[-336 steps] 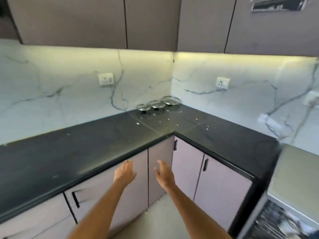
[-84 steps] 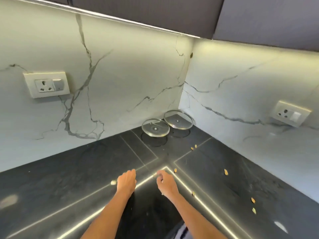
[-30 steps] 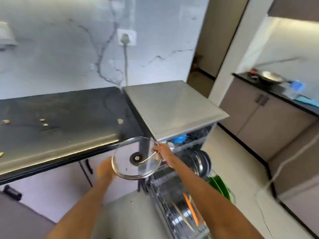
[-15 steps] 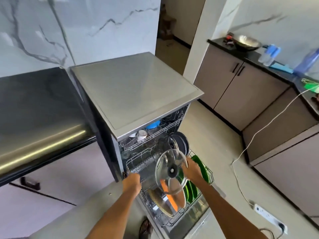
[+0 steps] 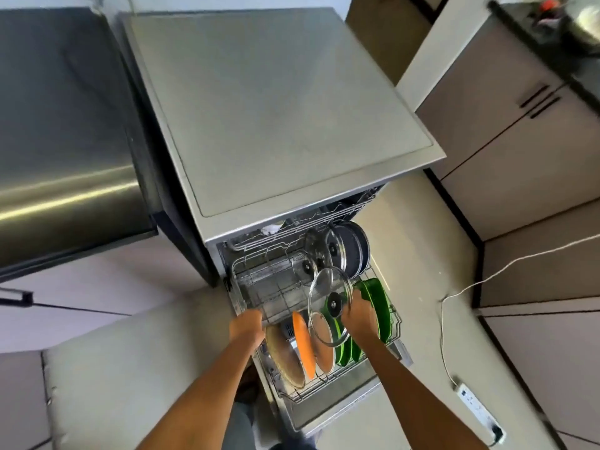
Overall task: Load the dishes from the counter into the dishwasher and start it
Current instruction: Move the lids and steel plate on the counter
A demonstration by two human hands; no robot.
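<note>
**Glass lid over a crowded rack**

The right hand pinches the glass lid upright above the lower rack; the left hand curls its grip on the rack's edge. Risk: the lid may knock the orange plate or green plates (slots look tight) and slip.

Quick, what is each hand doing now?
Left hand: grips the lower rack edge.
Right hand: holds the glass lid.

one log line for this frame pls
step: racking lid | right hand: holds round glass lid over lower wire rack | left hand: grips rack's left edge | orange plate: racked upright
</note>
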